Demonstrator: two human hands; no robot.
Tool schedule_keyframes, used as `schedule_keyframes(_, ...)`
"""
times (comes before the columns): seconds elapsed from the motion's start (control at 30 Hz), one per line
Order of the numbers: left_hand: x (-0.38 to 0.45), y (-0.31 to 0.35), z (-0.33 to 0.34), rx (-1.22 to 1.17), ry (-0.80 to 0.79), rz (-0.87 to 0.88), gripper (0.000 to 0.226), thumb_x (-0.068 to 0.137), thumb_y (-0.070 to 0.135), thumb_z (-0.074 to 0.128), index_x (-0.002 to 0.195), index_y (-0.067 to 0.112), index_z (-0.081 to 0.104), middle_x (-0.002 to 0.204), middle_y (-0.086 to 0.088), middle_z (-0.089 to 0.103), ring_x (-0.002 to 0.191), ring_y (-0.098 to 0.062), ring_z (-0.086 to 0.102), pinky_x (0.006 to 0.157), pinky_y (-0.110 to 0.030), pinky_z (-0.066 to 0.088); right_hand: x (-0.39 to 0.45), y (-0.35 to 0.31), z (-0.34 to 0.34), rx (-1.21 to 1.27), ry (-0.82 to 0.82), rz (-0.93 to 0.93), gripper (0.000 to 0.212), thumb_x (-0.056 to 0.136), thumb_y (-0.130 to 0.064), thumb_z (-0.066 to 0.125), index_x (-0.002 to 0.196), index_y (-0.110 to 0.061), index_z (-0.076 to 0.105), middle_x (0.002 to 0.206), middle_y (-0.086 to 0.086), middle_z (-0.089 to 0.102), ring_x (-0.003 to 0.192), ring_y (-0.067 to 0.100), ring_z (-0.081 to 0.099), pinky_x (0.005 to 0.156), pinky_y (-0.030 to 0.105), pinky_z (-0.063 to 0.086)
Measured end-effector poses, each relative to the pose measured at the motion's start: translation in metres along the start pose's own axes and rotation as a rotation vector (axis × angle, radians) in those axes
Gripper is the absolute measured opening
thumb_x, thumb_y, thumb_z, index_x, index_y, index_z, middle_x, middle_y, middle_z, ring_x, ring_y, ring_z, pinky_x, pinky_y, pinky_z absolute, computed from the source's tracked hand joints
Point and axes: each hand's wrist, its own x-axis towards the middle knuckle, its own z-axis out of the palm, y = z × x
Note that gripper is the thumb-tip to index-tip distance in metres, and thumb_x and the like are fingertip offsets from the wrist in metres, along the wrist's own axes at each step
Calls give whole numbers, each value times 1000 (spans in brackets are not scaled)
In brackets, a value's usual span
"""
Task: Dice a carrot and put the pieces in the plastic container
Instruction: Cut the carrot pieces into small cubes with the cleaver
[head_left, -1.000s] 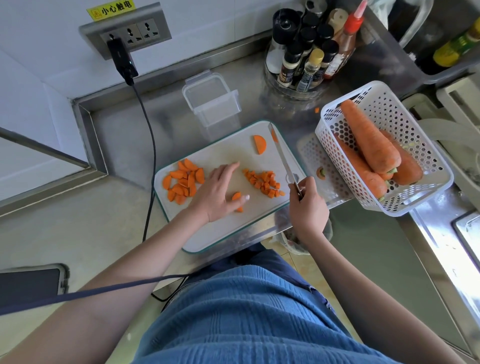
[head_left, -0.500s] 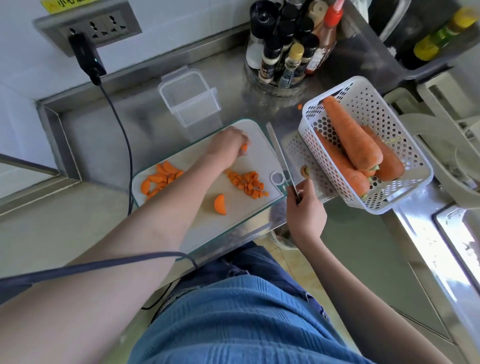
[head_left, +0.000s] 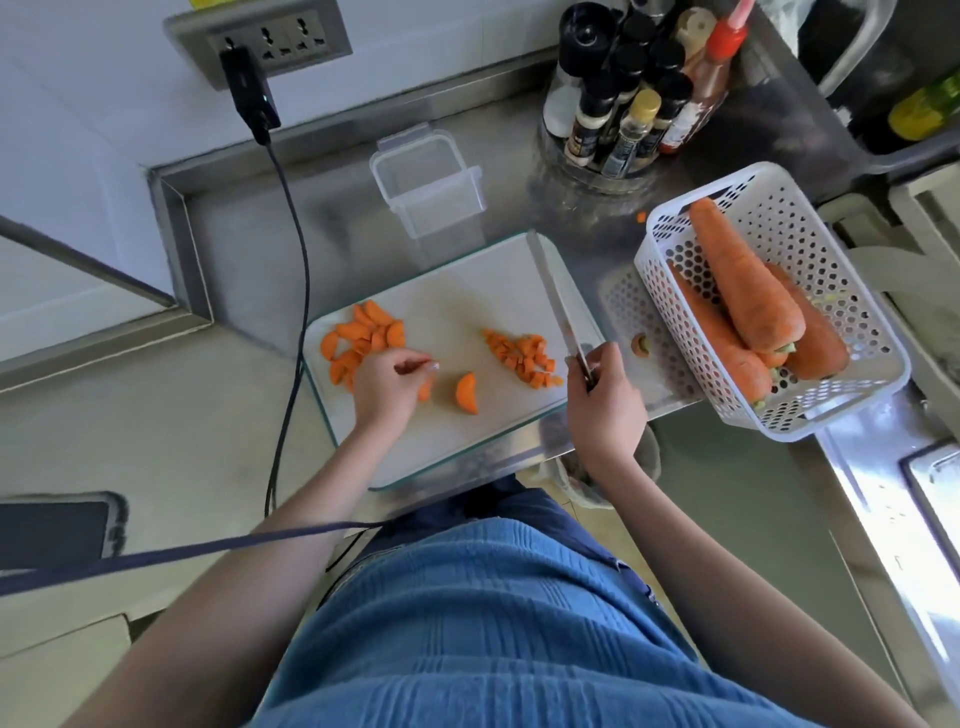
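A white cutting board (head_left: 493, 291) lies on the steel counter. Half-moon carrot slices (head_left: 363, 335) are heaped at its left, and a diced carrot pile (head_left: 524, 356) sits near its right. One single slice (head_left: 466, 393) lies at the front middle. My left hand (head_left: 387, 387) hovers beside the heap, fingers curled over another carrot slice (head_left: 425, 391) that is mostly hidden. My right hand (head_left: 605, 402) grips the handle of a knife (head_left: 558, 306), whose blade runs along the board's right edge. The clear plastic container (head_left: 426, 182) stands open behind the board with nothing in it.
A white perforated basket (head_left: 660, 275) with whole carrots (head_left: 743, 280) overhangs the counter edge at right. A carrot end (head_left: 640, 344) lies between board and basket. A rack of spice bottles (head_left: 623, 104) stands at the back. A black cable (head_left: 291, 260) hangs from the wall socket left of the board.
My left hand went to the board's far edge, took the lone slice there and came back to the front left. A slice now lies at the front middle. The knife stayed put.
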Motion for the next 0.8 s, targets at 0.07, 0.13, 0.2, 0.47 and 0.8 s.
schedule_keyframes(0.07, -10, -8, 0, -24, -12, -50, 14, 80, 15, 73, 91, 5, 74, 89, -4, 71, 77, -9, 61, 67, -13, 42, -1, -4, 3, 1, -21, -22, 21, 97, -37, 47, 93, -18, 40, 78, 4, 64, 69, 32, 58, 59, 36, 43)
schedule_keyframes(0.13, -16, -11, 2, -109, -48, -97, 16, 81, 10, 72, 95, 1, 71, 88, -7, 69, 71, -8, 62, 63, -15, 50, -3, -7, 5, -6, -36, -46, 20, 98, -36, 48, 92, -19, 39, 79, 4, 64, 69, 32, 58, 59, 37, 44)
schedule_keyframes(0.2, -20, -11, 3, -138, -50, -68, 16, 81, 11, 72, 95, 2, 70, 86, -6, 69, 71, -14, 65, 68, -30, 57, -6, -9, 7, -12, -40, -70, 19, 98, -35, 48, 91, -21, 36, 78, 2, 62, 67, 31, 57, 59, 38, 47)
schedule_keyframes(0.47, -31, -8, -11, 403, -52, 461, 50, 82, 9, 61, 132, 10, 53, 113, -11, 66, 103, -26, 61, 80, -37, 53, -12, -7, 6, 6, -19, -60, 19, 98, -33, 49, 93, -18, 39, 75, 5, 62, 64, 32, 58, 59, 42, 51)
schedule_keyframes(0.8, -16, 10, 15, 544, -388, 559, 68, 76, 22, 76, 135, 5, 46, 132, -12, 52, 125, -27, 40, 103, -27, 26, -16, 1, -1, -3, 13, -34, 22, 97, -36, 48, 92, -16, 40, 74, 3, 62, 62, 29, 57, 58, 37, 48)
